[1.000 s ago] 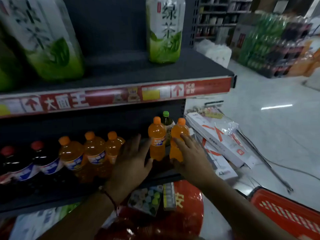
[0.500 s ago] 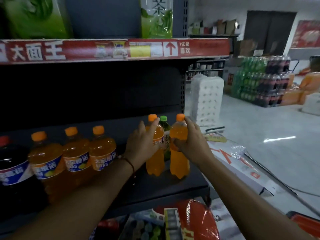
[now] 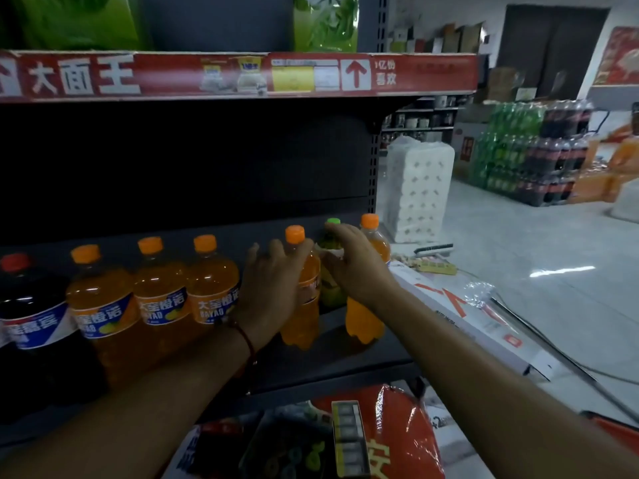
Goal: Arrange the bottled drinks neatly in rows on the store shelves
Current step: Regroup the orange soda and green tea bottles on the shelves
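On the dark shelf [image 3: 349, 363] two slim orange soda bottles stand with a green-capped bottle [image 3: 332, 292] behind and between them. My left hand [image 3: 271, 288] grips the left slim orange bottle [image 3: 301, 319] around its upper body. My right hand [image 3: 354, 267] reaches past the right slim orange bottle [image 3: 366, 321] and curls around the neck of the green-capped bottle. To the left, three large orange bottles [image 3: 160, 293] stand in a row beside a dark cola bottle [image 3: 31, 316].
A red price strip [image 3: 242, 76] fronts the upper shelf, which holds green tea bottles [image 3: 325, 24]. Right of the shelf are a toilet paper pack [image 3: 418, 191], flat white cartons [image 3: 466, 316] on the floor and stacked drink packs [image 3: 529, 150]. Red packaged goods [image 3: 397, 437] lie below.
My right hand let go of the right orange bottle and moved onto the green-capped bottle behind it. My left hand closed further around the left orange bottle. The view rose slightly.
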Demonstrator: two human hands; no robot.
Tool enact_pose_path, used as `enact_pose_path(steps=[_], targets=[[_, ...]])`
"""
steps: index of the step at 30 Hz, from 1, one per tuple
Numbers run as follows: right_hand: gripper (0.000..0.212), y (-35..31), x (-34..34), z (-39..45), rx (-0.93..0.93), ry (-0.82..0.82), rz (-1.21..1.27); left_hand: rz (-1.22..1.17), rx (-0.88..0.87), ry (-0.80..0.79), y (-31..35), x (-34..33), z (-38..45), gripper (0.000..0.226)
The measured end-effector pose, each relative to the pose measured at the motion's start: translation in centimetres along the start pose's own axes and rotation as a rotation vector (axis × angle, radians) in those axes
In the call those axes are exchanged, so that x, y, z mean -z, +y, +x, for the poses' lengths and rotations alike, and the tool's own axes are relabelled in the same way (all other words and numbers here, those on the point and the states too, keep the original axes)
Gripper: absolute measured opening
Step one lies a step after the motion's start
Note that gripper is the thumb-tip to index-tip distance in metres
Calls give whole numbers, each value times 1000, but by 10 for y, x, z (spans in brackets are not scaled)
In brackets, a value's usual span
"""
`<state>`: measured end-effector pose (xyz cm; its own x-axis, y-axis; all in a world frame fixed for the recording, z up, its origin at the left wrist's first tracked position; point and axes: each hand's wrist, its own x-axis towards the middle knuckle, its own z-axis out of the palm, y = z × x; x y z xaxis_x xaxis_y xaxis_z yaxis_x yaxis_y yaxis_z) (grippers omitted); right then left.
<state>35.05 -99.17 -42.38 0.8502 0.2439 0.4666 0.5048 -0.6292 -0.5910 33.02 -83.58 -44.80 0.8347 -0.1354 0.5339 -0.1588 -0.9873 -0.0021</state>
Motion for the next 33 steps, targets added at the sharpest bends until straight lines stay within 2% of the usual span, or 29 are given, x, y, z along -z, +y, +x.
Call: enact_pose_path(steps=[4, 7, 10, 12, 14, 16, 19, 23, 27, 33], targets=[[53, -8, -13, 67, -201, -101, 47, 193, -9, 20, -16, 6, 0, 75], [58, -4, -34, 103, -260, -160, -120, 239, 30, 13, -26, 9, -3, 74], [65, 5, -56, 117, -305, -230, -393, 225, 44, 20, -34, 6, -5, 78], [64, 13, -64, 123, -352, -182, -535, 229, 40, 15, -41, 1, -5, 80], [55, 18, -66, 126, -400, -141, -514, 240, 24, 19, -44, -1, -7, 81], [43, 17, -66, 125, -382, -120, -498, 247, 19, 32, -45, -1, -9, 82], [40, 6, -63, 122, -312, -68, -507, 247, 24, 34, -42, 0, -11, 85], [30, -6, -57, 115, -195, -165, -510, 240, 27, 41, -44, 3, -11, 83], [34, -3, -48, 98, -142, -158, -495, 245, 45, 33, -40, 6, -11, 83], [48, -13, -43, 68, -66, -232, -467, 289, 28, 44, -41, 3, -12, 80]])
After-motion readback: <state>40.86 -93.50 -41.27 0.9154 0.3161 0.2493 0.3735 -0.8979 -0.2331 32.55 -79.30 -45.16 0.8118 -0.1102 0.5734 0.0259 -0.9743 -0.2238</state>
